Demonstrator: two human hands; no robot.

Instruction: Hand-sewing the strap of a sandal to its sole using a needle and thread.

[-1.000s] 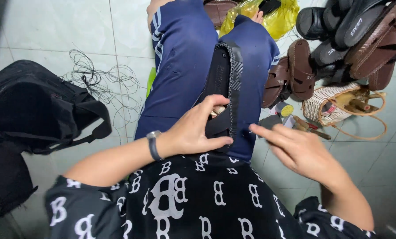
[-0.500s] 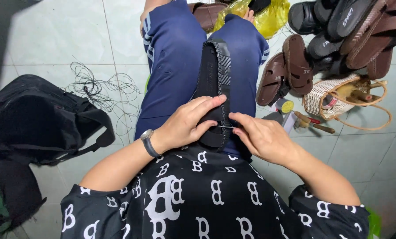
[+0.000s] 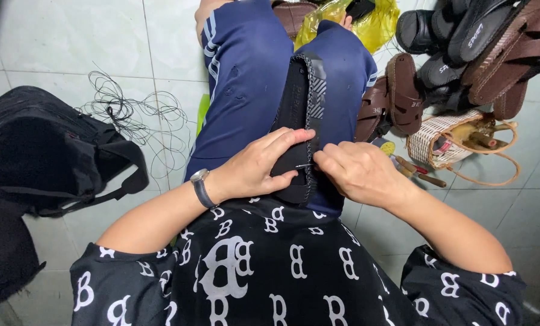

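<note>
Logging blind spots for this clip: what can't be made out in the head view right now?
- Thin tool at the black sandal edge: mostly hidden under the right hand; only a small metal bit shows.
- Sandal's near end: covered by the left hand.
- Woven basket contents: too small to identify.
- Black bag: cut off by the left edge.

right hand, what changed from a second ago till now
The right hand moved in from the side, open, and closed onto the edge of the black sandal sole, pinching something small and metallic at the stitching. The left hand kept gripping the sole on the lap; bag and sandals stayed put.
</note>
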